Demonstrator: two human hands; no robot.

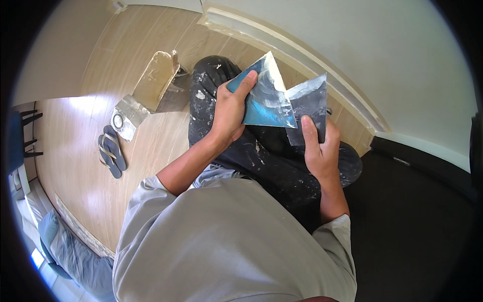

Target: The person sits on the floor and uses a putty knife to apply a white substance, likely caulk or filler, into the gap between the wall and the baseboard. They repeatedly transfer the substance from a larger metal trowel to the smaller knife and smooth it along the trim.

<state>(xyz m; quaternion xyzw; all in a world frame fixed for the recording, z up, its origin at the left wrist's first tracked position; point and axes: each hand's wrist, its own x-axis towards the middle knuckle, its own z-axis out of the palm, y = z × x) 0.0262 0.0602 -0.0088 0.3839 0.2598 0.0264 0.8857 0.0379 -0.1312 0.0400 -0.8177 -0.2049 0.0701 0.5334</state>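
The left hand (231, 113) pinches a blue filling blade (262, 103), thumb flat on its upper face and fingers behind, a grip that seems meant to keep the smeared side turned up. The right hand (322, 148) clamps a grey filling blade (313, 103) likewise, thumb in front; its fingers are mostly hidden behind. Both blades are above the crossed legs in paint-spattered black trousers (261, 156), their neighbouring edges overlapping in view, though whether they touch I cannot tell. Pale paste coats both faces, which probably explains holding them away from the grey T-shirt (221, 231). Beyond the left knee, an open, paste-crusted bucket (173, 95) stands on the wood-look floor (156, 136), presumably there for easy reach. Flip-flops (112, 151) lie apart, further left, perhaps slipped off for sitting.
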